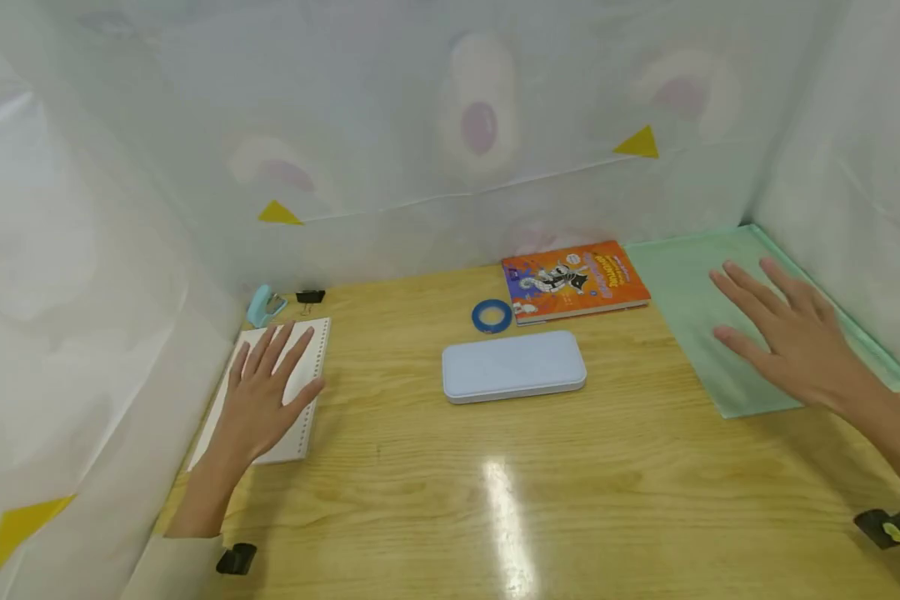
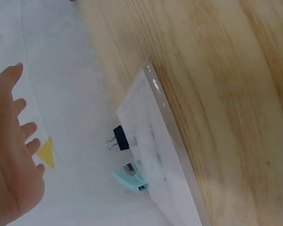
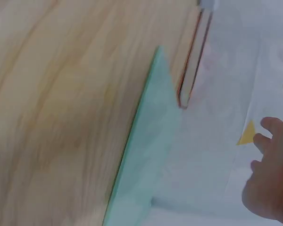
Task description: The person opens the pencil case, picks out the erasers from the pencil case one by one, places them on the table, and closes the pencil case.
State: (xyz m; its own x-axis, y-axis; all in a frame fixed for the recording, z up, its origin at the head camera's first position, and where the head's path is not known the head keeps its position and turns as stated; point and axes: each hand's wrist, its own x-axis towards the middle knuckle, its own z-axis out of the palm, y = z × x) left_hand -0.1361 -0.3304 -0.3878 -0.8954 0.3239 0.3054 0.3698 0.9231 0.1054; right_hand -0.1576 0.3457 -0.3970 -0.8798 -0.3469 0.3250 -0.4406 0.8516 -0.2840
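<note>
**Camera arrangement: one head view, two wrist views**

Head view: looks forward and down from above the near edge of the pale wooden tabletop [image 1: 450, 492], taking in its whole width up to the white sheeted walls. Left wrist view: sits low and close, facing along the white punched-edge paper pad [image 2: 151, 141] towards the black binder clip [image 2: 119, 139] and light blue stapler [image 2: 129, 179]; the head view shares all three. Right wrist view: equally close and blurred, faces along the translucent green plastic folder [image 3: 141, 160] and orange illustrated book [image 3: 191, 70], likewise shared with the head view.
</note>
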